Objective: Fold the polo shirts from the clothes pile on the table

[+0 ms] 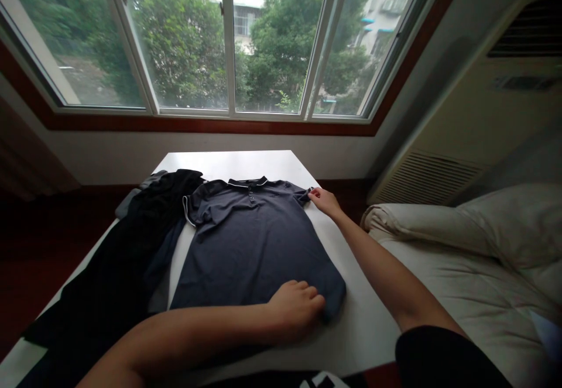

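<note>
White table (pixel 228 164) by the window (pixel 228 54), dark polo shirt (pixel 259 241) laid out on it, buttons (pixel 252 198) up, long axis window-to-person, collar (pixel 248 183) at window end. Right hand (pixel 324 201) grip pinching the right-side sleeve (pixel 301 194) end; left hand (pixel 296 306) curled over near right corner, can't tell if gripping. Dark clothes (pixel 118 259) heaped left

Wht tbl (pixel 211 164) nr lg window (pixel 229 54)

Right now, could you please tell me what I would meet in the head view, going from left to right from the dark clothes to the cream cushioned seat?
Pile of dark clothes → polo shirt's collar → right hand → cream cushioned seat.
</note>
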`<state>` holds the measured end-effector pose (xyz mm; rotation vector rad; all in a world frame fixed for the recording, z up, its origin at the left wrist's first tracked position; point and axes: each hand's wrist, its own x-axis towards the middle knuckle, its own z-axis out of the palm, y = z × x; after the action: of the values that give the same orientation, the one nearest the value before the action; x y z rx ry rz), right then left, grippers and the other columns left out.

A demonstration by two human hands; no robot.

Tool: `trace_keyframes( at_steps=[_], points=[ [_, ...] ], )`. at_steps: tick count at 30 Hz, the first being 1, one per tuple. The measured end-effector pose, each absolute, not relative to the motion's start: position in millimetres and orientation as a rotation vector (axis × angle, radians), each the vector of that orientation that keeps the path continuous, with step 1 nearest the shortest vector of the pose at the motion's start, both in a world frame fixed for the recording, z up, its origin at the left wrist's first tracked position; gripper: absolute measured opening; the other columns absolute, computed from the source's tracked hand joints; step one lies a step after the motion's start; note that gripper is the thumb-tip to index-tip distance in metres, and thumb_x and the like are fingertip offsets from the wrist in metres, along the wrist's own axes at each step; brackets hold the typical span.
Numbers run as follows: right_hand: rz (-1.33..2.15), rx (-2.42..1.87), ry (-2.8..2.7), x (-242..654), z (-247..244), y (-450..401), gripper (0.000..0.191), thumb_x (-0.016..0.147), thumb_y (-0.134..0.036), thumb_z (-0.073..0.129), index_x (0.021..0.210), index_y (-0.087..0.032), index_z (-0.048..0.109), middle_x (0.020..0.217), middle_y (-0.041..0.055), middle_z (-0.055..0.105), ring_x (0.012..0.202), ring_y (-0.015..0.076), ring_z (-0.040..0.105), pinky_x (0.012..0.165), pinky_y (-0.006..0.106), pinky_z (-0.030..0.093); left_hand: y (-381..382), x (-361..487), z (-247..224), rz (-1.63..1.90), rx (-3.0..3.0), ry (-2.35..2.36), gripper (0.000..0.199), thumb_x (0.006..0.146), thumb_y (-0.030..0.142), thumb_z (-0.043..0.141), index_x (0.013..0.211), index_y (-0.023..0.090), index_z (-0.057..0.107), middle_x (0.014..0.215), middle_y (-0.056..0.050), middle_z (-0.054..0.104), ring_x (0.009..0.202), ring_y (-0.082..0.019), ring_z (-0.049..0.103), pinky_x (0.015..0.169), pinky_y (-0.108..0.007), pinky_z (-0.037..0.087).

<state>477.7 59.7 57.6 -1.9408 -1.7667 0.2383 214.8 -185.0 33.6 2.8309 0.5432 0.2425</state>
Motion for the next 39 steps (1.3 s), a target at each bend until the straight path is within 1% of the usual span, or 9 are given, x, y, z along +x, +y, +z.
trace_keyframes(
  at_steps=[4, 8, 11, 14, 17, 20, 26, 34, 39],
  points=[
    [0.645, -1.947, -1.622, 488.9, 39.0, -30.2, 0.027, 0.094, -0.042, 0.059, 0.105, -0.02, 0.067, 0.092, 0.0063, 0.071, 0.07, 0.0144, 0.065, 0.058, 0.02, 0.046, -178.0, 202.3, 42.5, 0.437, 2.439, 0.668, 0.008, 0.093, 0.022, 0.057, 0.1, 0.021, 0.061, 0.097, -0.001, 0.069, 0.089, -0.018, 0.065, 0.077, -0.026, 0.045],
    [1.223, -1.742, -1.544, 481.2, 34.6, -123.7, 0.052, 0.093, -0.055, 0.061, 0.131, -0.02, 0.057, 0.085, 0.003, 0.067, 0.054, 0.0113, 0.058, 0.046, 0.019, 0.039, -178.0, 192.8, 44.8, 0.538, 2.208, 0.781, 0.011, 0.097, 0.021, 0.052, 0.089, 0.02, 0.059, 0.087, 0.001, 0.065, 0.08, -0.014, 0.06, 0.072, -0.023, 0.041],
    [1.539, -1.557, -1.585, 472.8, 44.1, -179.0, 0.072, 0.093, -0.061, 0.062, 0.151, -0.022, 0.046, 0.064, -0.0057, 0.052, 0.046, 0.0092, 0.044, 0.045, 0.019, 0.032, -182.6, 189.7, 43.1, 0.56, 2.185, 0.782, 0.015, 0.098, 0.023, 0.051, 0.086, 0.02, 0.058, 0.085, 0.001, 0.063, 0.078, -0.013, 0.058, 0.071, -0.022, 0.04],
    [1.564, -1.503, -1.578, 468.2, 56.2, -211.1, 0.082, 0.09, -0.065, 0.066, 0.158, -0.026, 0.04, 0.069, -0.0042, 0.054, 0.053, 0.0109, 0.047, 0.051, 0.022, 0.037, -189.0, 189.0, 41.8, 0.558, 2.224, 0.721, 0.015, 0.098, 0.022, 0.052, 0.086, 0.02, 0.058, 0.085, 0.001, 0.063, 0.079, -0.013, 0.058, 0.072, -0.022, 0.041],
    [1.374, -1.474, -1.609, 464.4, 62.0, -224.4, 0.082, 0.085, -0.067, 0.07, 0.153, -0.028, 0.049, 0.098, 0.0059, 0.067, 0.086, 0.0216, 0.063, 0.077, 0.033, 0.05, -195.7, 189.7, 41.4, 0.551, 2.301, 0.641, 0.012, 0.098, 0.022, 0.053, 0.088, 0.019, 0.06, 0.088, 0.0, 0.065, 0.083, -0.014, 0.06, 0.077, -0.023, 0.044],
    [1.26, -1.476, -1.659, 459.0, 60.4, -231.5, 0.064, 0.083, -0.064, 0.069, 0.135, -0.026, 0.065, 0.117, 0.0092, 0.066, 0.113, 0.0296, 0.058, 0.098, 0.041, 0.046, -202.1, 190.4, 41.1, 0.529, 2.379, 0.593, 0.012, 0.099, 0.023, 0.053, 0.093, 0.02, 0.062, 0.091, -0.001, 0.067, 0.087, -0.015, 0.063, 0.082, -0.024, 0.046],
    [1.511, -1.536, -1.86, 470.0, 64.0, -241.2, 0.021, 0.08, -0.038, 0.065, 0.089, -0.02, 0.069, 0.091, 0.0036, 0.063, 0.087, 0.0198, 0.057, 0.076, 0.028, 0.049, -212.6, 193.6, 40.2, 0.436, 2.582, 0.538, 0.012, 0.101, 0.026, 0.053, 0.099, 0.02, 0.064, 0.095, -0.002, 0.07, 0.091, -0.017, 0.067, 0.084, -0.027, 0.047],
    [2.163, -1.637, -1.971, 506.9, 71.3, -235.8, 0.051, 0.083, -0.054, 0.067, 0.122, -0.021, 0.063, 0.067, -0.0023, 0.058, 0.048, 0.0143, 0.057, 0.048, 0.023, 0.045, -223.2, 194.5, 43.3, 0.303, 2.76, 0.287, 0.011, 0.1, 0.031, 0.058, 0.103, 0.024, 0.066, 0.097, -0.001, 0.068, 0.089, -0.018, 0.064, 0.083, -0.031, 0.047],
    [1.347, -1.752, -2.112, 490.9, 65.3, -195.2, 0.043, 0.091, -0.058, 0.056, 0.102, -0.019, 0.07, 0.069, 0.0016, 0.062, 0.055, 0.0149, 0.055, 0.052, 0.024, 0.042, -187.4, 163.6, 52.3, 0.397, 2.727, 0.593, 0.012, 0.099, 0.029, 0.057, 0.103, 0.024, 0.067, 0.104, -0.003, 0.066, 0.098, -0.019, 0.06, 0.093, -0.033, 0.045]
  ],
)
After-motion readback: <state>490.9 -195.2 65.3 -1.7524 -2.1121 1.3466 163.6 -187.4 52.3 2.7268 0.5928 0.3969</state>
